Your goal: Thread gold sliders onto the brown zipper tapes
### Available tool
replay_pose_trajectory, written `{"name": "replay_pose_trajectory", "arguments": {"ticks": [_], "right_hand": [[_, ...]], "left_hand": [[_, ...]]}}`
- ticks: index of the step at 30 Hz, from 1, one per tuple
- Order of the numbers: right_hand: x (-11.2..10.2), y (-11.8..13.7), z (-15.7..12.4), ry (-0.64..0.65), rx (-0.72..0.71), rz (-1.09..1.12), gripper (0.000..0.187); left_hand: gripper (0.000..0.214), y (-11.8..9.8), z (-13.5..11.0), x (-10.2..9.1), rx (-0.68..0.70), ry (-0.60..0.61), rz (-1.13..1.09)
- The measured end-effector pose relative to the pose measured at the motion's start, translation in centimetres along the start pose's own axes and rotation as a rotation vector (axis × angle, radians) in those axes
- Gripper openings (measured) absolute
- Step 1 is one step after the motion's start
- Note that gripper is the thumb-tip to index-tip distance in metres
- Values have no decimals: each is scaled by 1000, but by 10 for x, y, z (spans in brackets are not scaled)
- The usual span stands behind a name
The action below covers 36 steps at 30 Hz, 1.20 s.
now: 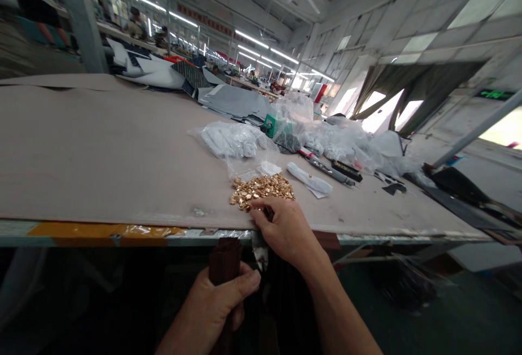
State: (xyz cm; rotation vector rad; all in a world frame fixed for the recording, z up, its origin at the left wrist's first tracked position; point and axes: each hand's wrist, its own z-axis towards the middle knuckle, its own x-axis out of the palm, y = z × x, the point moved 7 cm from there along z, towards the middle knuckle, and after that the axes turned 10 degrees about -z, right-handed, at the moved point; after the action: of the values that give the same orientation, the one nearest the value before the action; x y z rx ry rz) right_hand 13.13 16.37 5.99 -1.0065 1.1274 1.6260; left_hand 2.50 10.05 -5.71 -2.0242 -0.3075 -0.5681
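Note:
A heap of small gold-coloured metal pieces (263, 186) lies near the table's front edge. My right hand (283, 227) reaches over the table edge to the near side of this heap, its thumb and forefinger brought together. Whatever sits between those fingertips is too small to make out. Below the table edge, my left hand (222, 298) is wrapped round a bundle of dark brown strips (225, 260), held upright with its top end sticking out above the fist.
Behind the heap lies a clear plastic bag (232, 140) with pale contents. A folded white paper piece (310, 180), a grey pen-like tool (330, 170) and a dark narrow box (346, 170) lie to the right. Grey sheets (238, 99) are stacked farther back on the table (101, 154).

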Motion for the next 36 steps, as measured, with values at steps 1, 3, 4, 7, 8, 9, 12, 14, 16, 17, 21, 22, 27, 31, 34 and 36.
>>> {"name": "replay_pose_trajectory", "arguments": {"ticks": [1,3,4,7,8,9,12,14,16,17,21,22,27,31,34,36], "right_hand": [[1,0,0,1,11,-15,18],[3,-1,-1,-2,43,-51,13],[4,-2,0,-10,61,-66,12],[5,-5,1,-38,96,-97,12],[4,-6,1,-44,100,-105,12],[4,-6,0,-46,101,-111,11],[-1,-5,-10,-63,66,-59,9],[-6,-5,-25,-82,23,65,10],[-7,-7,-44,-81,0,236,8],[-6,-8,-53,-69,-1,312,6],[3,-11,-82,-30,-24,464,6],[5,-11,-85,-32,-32,469,8],[8,-11,-85,-58,-28,452,7],[19,-20,-78,9,143,676,7],[37,-27,-73,106,338,990,15],[42,-28,-71,126,397,1074,19]], "left_hand": [[32,0,-1,-1,-3,-6,-4],[32,0,-2,-2,-5,-20,-11],[32,-1,-2,-2,-4,-22,-15],[31,-1,-4,-2,-17,-11,-40],[30,-2,-4,-1,-24,-5,-50],[29,-2,-4,-1,-32,3,-59],[25,-3,-6,0,-57,33,-93],[24,-5,-7,1,-63,43,-104],[23,-6,-10,0,-65,32,-94],[22,-7,-11,0,-65,23,-86],[24,-8,-15,2,-74,4,-98],[25,-7,-16,2,-75,-1,-102],[29,-5,-12,-3,-54,-21,7],[26,-7,-9,-3,-20,29,72],[25,-7,-11,-1,-25,53,40],[26,-6,-13,0,-19,42,32]]}}
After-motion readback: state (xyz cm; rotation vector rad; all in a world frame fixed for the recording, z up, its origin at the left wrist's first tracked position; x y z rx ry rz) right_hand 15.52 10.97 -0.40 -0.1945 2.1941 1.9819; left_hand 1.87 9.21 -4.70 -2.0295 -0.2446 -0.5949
